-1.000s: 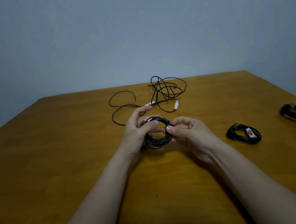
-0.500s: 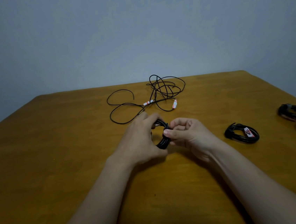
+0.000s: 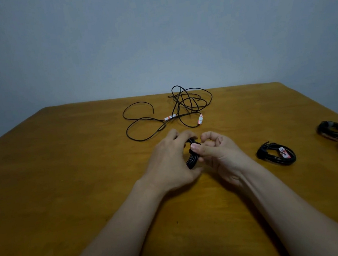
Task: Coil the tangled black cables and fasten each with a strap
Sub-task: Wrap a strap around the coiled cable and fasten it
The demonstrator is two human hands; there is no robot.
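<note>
So I've got the small coil of thin black cable point(image 3: 192, 160) standing on edge between my hands, right over the middle of the brown wooden table point(image 3: 65, 180). My left hand point(image 3: 170, 161) is curled round its left side with the fingers hooked over the top. My right hand point(image 3: 219, 156) pinches the right rim between thumb and forefinger, and its other fingers are loosely tucked.

Looks to me like this is the fastening bit. I honestly can't make out the strap itself, so if it's there it's hidden under my fingers.

Tip that works for me: one hand squeezes all the loops flat together while the other pulls the strap snug round the bundle — any slack and the loops spring apart.

A finished black coil with a white-and-red tag point(image 3: 276, 155) sits off to my right, with two more black coils point(image 3: 335, 131) beyond it, all well apart from my hands. The loose tangle of black cable point(image 3: 188, 105) at the far side of the table is what's left after this one.
</note>
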